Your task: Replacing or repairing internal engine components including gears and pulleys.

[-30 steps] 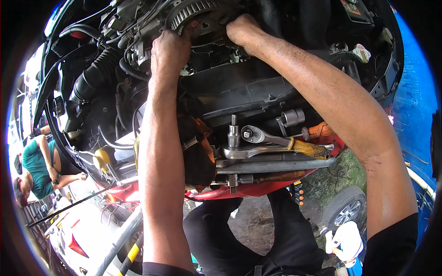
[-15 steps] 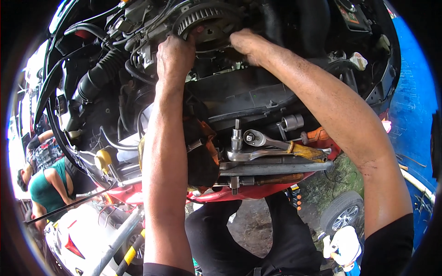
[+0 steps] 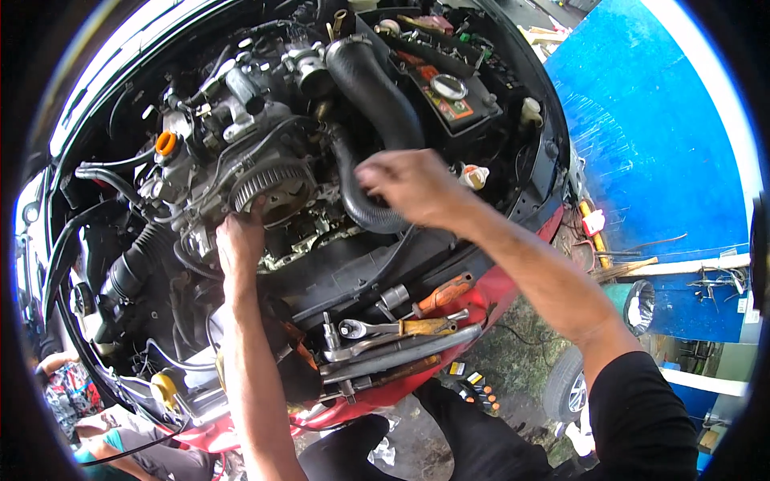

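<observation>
We're leaning over the open engine bay (image 3: 513,104) of a red car, both arms stretched in from below. Our left hand (image 3: 239,243) sits at the lower edge of the toothed pulley (image 3: 271,186), a round grey sprocket at the end of the engine, left of centre; the fingers curl up against its rim, touching it, though we cannot tell whether they truly clamp it or just rest there. Our right hand (image 3: 413,186) hovers over the thick black hose (image 3: 370,96) that bends down from the top of the bay, fingers loosely bunched and blurred, and we cannot tell if it pinches anything or is closed on nothing at all. Along the red front edge, near our body, lies a row of tools: a ratchet wrench (image 3: 370,327), an orange-handled screwdriver (image 3: 443,293) and a long steel bar (image 3: 401,353), all just beside one another and untouched. An orange cap (image 3: 165,143) stands up at the upper left of the engine. By our reading, the work in hand is at the pulley itself, feeling or steadying it, with the right hand coming across to help. The next move would call for a firm two-handed hold on that sprocket, keeping clear of the hose that crosses just to its right.
</observation>
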Demonstrator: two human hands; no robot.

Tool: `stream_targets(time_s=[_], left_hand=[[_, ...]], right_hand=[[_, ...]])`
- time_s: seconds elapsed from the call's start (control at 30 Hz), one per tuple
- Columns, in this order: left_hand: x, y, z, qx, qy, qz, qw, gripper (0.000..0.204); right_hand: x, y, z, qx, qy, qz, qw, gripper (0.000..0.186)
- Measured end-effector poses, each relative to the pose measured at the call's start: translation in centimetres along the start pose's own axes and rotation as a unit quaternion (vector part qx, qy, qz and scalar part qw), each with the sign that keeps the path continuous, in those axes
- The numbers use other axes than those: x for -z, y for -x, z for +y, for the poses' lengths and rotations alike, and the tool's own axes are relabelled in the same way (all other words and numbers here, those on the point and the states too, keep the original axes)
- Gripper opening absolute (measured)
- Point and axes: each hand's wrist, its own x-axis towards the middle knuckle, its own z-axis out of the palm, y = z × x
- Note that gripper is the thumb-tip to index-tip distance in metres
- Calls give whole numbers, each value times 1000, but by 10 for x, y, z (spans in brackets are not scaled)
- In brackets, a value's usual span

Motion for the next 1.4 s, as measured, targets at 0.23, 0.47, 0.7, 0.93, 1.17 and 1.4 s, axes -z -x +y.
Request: stream_targets(time_s=[0.23, 0.47, 0.7, 0.93, 1.17, 1.4], left_hand=[[12, 1, 12, 27, 29, -31, 999, 66], [12, 2, 14, 18, 48, -14, 999, 61], [13, 0, 16, 31, 39, -27, 998, 55], [15, -1, 21, 55, 61, -36, 996, 53], [12, -2, 18, 54, 58, -21, 997, 50], [15, -2, 17, 79, 67, -36, 994, 50]], right_hand=[[153, -67, 70, -90, 187, 226, 952, 27], [190, -166, 114, -91, 207, 231, 946, 26], [195, -192, 114, -95, 224, 220, 945, 28], [175, -203, 98, -11, 243, 179, 953, 26], [141, -242, 75, -97, 313, 120, 937, 38], [131, -275, 100, -244, 281, 136, 918, 44]])
